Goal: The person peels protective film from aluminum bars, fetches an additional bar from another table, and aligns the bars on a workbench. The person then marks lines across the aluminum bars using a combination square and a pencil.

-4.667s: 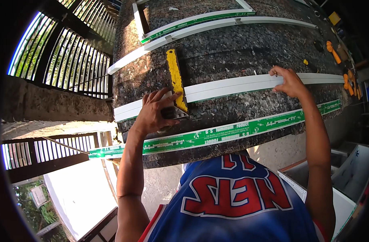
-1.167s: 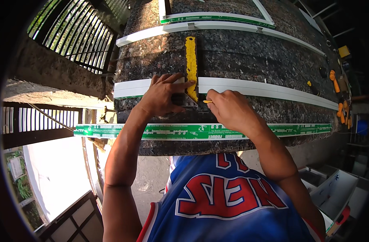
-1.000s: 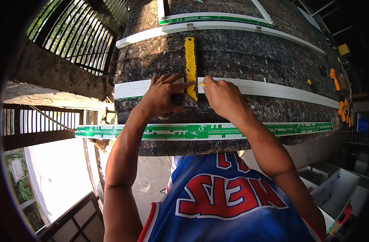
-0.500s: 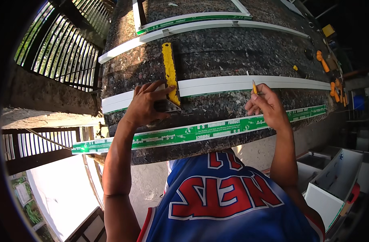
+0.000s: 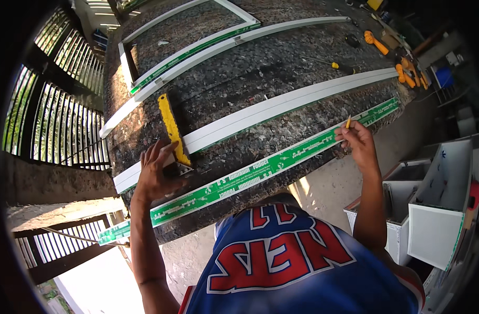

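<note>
A try square with a yellow blade (image 5: 171, 123) lies across a long white aluminum bar (image 5: 234, 121) on the dark worktable. My left hand (image 5: 156, 172) grips the square's stock at the near edge of the bar, fingers over the top and thumb on the near side; the hand hides part of the stock. In my right hand (image 5: 358, 142) is a short yellow pencil (image 5: 348, 122), pinched with its tip pointing up and away. That hand hovers by the right part of a green-and-white film-covered aluminum strip (image 5: 271, 167), which lies nearer me, along the table's front edge.
Farther back lie a narrow white bar (image 5: 197, 56) and a white rectangular frame (image 5: 161, 20). A screwdriver (image 5: 345, 67) and orange-handled tools (image 5: 407, 73) lie toward the right end. White box-like cabinets (image 5: 435, 209) stand on the floor at right. Slatted windows (image 5: 53, 115) line the left.
The whole view has turned, so the bars now slant up to the right. My right hand with the pencil has drawn back from the white bar. My left hand stays on the try square.
</note>
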A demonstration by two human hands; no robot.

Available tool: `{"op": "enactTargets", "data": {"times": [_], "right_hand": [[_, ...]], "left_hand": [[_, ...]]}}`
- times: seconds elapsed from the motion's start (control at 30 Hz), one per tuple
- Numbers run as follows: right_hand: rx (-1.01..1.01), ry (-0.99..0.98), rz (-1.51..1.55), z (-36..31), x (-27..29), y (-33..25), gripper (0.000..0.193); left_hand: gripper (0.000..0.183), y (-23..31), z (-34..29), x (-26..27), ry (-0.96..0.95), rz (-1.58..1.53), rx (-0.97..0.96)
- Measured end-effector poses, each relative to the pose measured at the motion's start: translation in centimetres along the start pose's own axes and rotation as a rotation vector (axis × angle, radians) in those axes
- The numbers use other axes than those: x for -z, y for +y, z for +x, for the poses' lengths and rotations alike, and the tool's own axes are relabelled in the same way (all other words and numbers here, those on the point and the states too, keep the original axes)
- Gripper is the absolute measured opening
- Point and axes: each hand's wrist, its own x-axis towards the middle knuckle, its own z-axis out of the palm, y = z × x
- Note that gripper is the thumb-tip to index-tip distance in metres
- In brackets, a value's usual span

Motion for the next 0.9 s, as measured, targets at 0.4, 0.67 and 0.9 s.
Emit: {"op": "enactTargets", "data": {"times": [0.4, 0.67, 0.9], "right_hand": [[-0.141, 0.266, 0.424, 1.6, 13.3, 4.2, 0.010], [-0.125, 0.605, 0.129, 5.6, 20.8, 9.5, 0.029], [-0.343, 0.660, -0.033, 9.3, 26.7, 12.6, 0.035]], "left_hand": [[0.054, 18.1, 1.2, -7.1, 0.075, -0.072, -0.186], [0.066, 24.0, 4.1, -12.5, 0.068, -0.031, -0.087], [0.067, 25.3, 5.2, -13.4, 0.091, -0.002, 0.024]]}}
